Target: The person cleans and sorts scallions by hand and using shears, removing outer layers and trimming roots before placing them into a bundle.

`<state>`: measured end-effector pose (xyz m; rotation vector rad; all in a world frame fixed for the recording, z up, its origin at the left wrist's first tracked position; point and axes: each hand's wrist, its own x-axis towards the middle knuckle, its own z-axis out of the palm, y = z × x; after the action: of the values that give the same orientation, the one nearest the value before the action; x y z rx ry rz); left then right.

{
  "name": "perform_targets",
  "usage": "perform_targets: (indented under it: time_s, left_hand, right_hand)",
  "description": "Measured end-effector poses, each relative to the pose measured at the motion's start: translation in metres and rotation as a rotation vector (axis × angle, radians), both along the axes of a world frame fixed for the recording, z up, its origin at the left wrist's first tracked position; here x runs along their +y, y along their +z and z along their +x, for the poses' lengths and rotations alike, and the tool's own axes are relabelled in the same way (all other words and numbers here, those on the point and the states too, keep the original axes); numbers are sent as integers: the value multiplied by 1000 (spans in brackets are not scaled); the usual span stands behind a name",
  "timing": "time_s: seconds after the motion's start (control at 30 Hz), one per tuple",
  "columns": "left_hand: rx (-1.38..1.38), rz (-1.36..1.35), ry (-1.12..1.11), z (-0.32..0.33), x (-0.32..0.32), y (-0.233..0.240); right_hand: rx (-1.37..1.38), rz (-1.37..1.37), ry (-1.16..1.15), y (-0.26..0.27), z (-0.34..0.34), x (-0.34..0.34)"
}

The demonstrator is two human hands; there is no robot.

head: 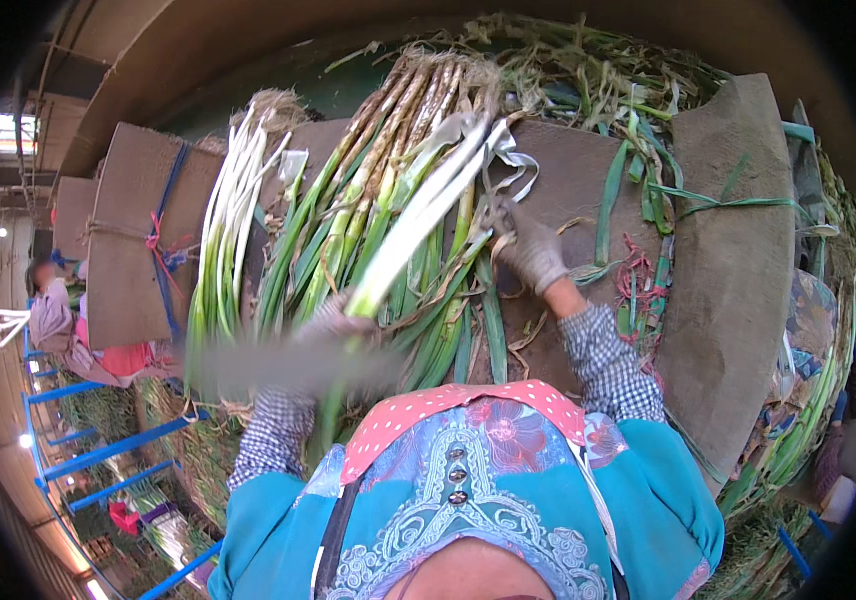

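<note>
My left hand (pixel 334 319), in a worn glove, grips a peeled green onion (pixel 416 232) with a long white stalk low on its green part. The white end points up and away, with loose pale sheath strips (pixel 518 157) curling off its tip. A grey motion blur (pixel 293 367) covers the area below that hand; I cannot tell what it is. My right hand (pixel 531 246), also gloved, pinches withered outer leaves (pixel 491 225) just right of the white stalk. Beneath lies a pile of unpeeled green onions (pixel 368 165) with brown-stained stalks and roots at the far end.
Peeled white green onions (pixel 236 180) lie at left on the brown work surface (pixel 563 180). Leaf waste (pixel 585 75) heaps up behind. Upright brown boards (pixel 150 240) flank the left side, another board (pixel 728 285) the right. Pink string (pixel 634 274) lies at right. A person (pixel 56 307) is at far left.
</note>
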<state>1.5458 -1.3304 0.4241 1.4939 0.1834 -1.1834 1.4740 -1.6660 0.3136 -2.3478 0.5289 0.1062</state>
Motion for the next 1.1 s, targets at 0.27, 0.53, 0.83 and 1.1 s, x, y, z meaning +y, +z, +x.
perform_targets:
  time_s: [0.27,0.53,0.83,1.1]
  left_hand:
    - [-689,-264,238,74,-9,144]
    - [-446,46,-50,40,-50,15]
    - [-156,-173,96,-34,-78,-93]
    - [-124,-88,111,-27,-83,-110]
  right_hand:
    - [-105,-30,317,-33,-44,27]
    - [-452,274,108,-17,-71,6]
    - [156,-69,342,-10,-125,71]
    - [175,-124,201,-12,-16,28]
